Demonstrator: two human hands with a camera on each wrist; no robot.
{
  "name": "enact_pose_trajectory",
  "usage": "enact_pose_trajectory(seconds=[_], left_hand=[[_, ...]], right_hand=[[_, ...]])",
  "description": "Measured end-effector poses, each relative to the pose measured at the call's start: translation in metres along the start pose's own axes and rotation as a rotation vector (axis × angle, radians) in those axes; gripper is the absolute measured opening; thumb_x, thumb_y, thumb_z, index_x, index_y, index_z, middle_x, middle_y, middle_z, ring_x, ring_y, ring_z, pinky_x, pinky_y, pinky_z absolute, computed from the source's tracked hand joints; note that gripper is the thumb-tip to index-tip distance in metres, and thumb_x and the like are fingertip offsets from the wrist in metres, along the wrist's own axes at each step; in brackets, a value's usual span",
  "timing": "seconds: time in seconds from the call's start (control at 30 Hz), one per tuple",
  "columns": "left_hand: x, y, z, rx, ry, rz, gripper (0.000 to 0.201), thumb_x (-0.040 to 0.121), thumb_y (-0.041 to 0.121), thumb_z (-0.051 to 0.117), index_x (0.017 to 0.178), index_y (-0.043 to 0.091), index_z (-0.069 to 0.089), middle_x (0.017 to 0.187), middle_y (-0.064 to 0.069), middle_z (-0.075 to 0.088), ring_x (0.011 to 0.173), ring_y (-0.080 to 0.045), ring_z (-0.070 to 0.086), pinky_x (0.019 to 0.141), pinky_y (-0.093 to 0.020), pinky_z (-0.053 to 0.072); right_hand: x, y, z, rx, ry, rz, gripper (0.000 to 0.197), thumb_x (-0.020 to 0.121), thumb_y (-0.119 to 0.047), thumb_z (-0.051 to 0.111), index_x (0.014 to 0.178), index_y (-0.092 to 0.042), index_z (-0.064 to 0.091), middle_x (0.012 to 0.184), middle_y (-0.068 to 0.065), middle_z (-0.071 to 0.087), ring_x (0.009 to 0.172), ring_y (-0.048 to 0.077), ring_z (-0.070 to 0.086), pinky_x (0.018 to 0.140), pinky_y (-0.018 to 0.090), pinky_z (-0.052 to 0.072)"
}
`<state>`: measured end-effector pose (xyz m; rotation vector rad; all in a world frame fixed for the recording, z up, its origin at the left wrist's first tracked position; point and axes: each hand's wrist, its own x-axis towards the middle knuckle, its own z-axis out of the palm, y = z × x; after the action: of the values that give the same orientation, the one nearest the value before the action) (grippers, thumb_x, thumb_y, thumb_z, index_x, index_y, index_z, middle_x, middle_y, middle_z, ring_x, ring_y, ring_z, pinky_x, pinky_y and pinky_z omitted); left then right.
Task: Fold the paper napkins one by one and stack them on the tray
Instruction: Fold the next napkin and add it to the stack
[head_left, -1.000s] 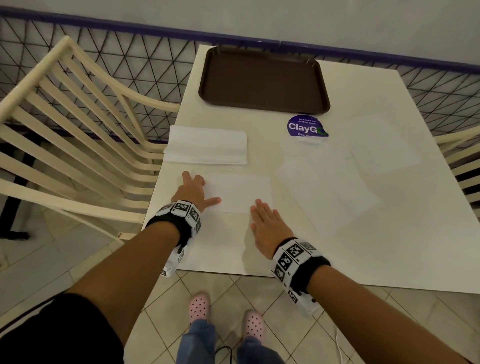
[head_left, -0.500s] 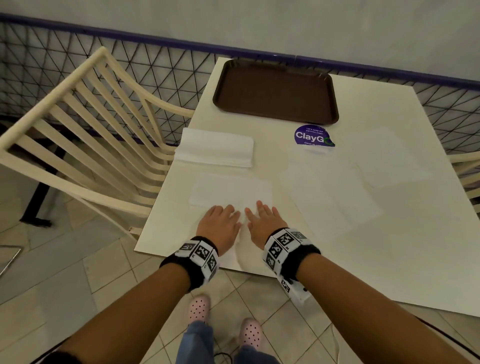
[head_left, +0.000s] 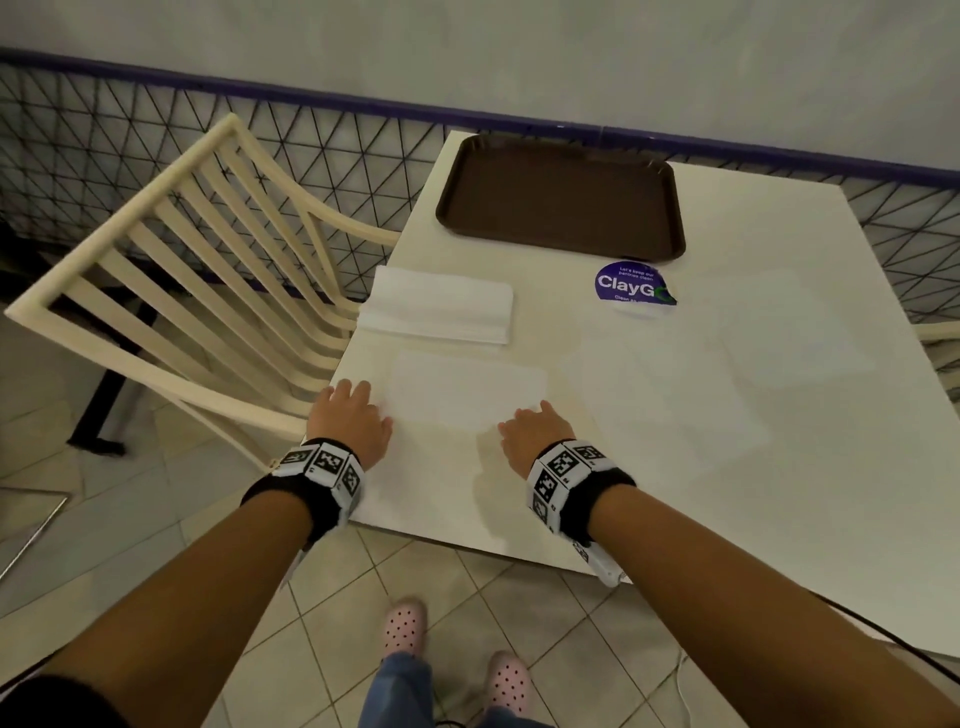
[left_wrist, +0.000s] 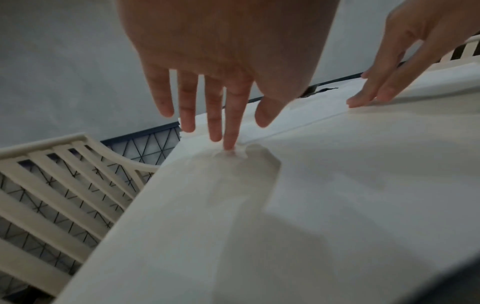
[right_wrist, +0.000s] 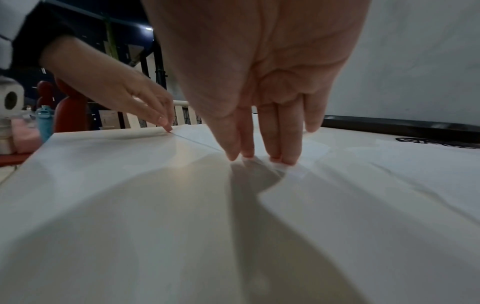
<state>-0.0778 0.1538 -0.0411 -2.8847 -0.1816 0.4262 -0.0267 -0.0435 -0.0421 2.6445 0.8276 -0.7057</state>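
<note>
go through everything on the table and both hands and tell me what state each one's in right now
Tray: empty, at the table's far edge.
Napkin stack: flat, untouched, near the left edge.
Single napkin: lying flat between the hands.
Left hand: fingers straight, tips pressing the napkin's left end.
Right hand: fingers straight, tips on the napkin's right end.
Sticker: stuck flat to the table.

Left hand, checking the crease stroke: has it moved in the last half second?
Yes. The left hand slid left along the near edge of the napkin, from its middle to its left corner.
</note>
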Motion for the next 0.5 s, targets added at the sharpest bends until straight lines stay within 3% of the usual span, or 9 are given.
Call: enact_pose_trajectory(seconds=[0.07,0.13,0.2,0.27,0.4,0.5], left_hand=[[0.006,0.004,-0.008,-0.013,0.034,0.048,0.047,0.098,0.041,0.03,0.131,0.013,0.048,0.139,-0.005,0.039,0.129,-0.022,0.037,0.109,-0.033,0.028],[0.013,0.015,-0.014,-0.077,0.029,0.21,0.052,0.097,0.042,0.036,0.14,0.013,0.035,0.146,-0.005,0.03,0.134,-0.021,0.03,0.111,-0.03,0.026],[0.018,0.028,-0.015,-0.113,-0.057,0.345,0.058,0.096,0.039,0.041,0.146,0.014,0.024,0.154,-0.002,0.017,0.142,-0.019,0.018,0.113,-0.029,0.023],[0.026,0.036,-0.015,-0.125,-0.146,0.385,0.06,0.096,0.032,0.043,0.148,0.015,0.018,0.157,-0.001,0.008,0.144,-0.018,0.012,0.114,-0.03,0.022],[0.04,0.041,-0.019,-0.053,-0.167,0.425,0.055,0.096,0.01,0.038,0.147,0.014,0.018,0.153,-0.008,0.014,0.137,-0.025,0.024,0.107,-0.034,0.035],[0.044,0.047,-0.027,0.032,-0.164,0.466,0.053,0.097,0.004,0.033,0.147,0.009,0.018,0.149,-0.014,0.018,0.131,-0.031,0.029,0.102,-0.038,0.039]], right_hand=[[0.001,0.001,-0.004,-0.013,0.018,-0.004,0.032,0.098,-0.016,0.037,0.125,-0.007,0.052,0.129,0.011,0.054,0.122,0.026,0.05,0.116,0.037,0.018],[0.002,0.002,-0.006,-0.031,0.028,-0.018,0.031,0.098,-0.014,0.038,0.123,-0.004,0.054,0.128,0.012,0.055,0.121,0.027,0.051,0.117,0.037,0.017],[0.003,0.002,-0.006,-0.066,0.038,-0.038,0.03,0.098,-0.013,0.037,0.12,-0.003,0.056,0.126,0.014,0.057,0.118,0.028,0.053,0.116,0.037,0.018],[0.004,0.003,-0.007,-0.096,0.051,-0.059,0.029,0.097,-0.009,0.037,0.116,-0.002,0.058,0.121,0.014,0.06,0.114,0.03,0.054,0.115,0.038,0.018],[0.009,0.003,-0.001,-0.053,0.118,-0.056,0.03,0.096,-0.007,0.037,0.121,0.0,0.051,0.12,0.014,0.061,0.113,0.03,0.056,0.116,0.039,0.017],[0.011,0.002,0.002,-0.04,0.118,-0.021,0.033,0.097,-0.013,0.037,0.127,0.0,0.046,0.125,0.016,0.056,0.117,0.031,0.053,0.115,0.04,0.018]])
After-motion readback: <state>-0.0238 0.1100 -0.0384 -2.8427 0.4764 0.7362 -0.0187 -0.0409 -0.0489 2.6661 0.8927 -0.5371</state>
